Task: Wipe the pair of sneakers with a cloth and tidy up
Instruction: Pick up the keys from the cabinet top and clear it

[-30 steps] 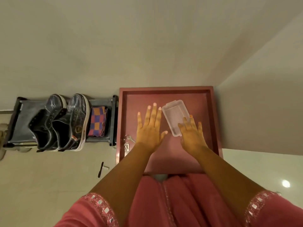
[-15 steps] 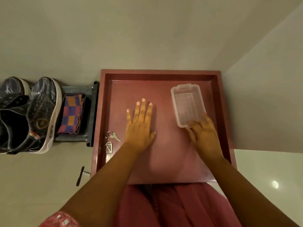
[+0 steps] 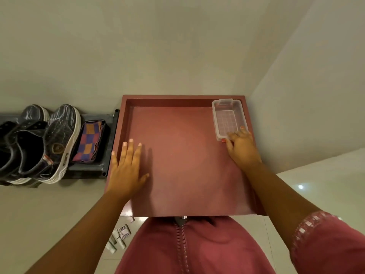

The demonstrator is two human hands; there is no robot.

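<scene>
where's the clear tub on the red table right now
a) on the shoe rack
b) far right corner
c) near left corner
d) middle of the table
b: the tub sits in the far right corner of the table, with the right hand touching its near end.

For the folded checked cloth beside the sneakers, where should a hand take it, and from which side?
Judging by its pose, the near short end of the checked cloth, taken from above and the front. It lies flat and folded on the dark rack, a sneaker close on one side and the rack's end post on the other; a thumb-and-finger grip suits.
</scene>
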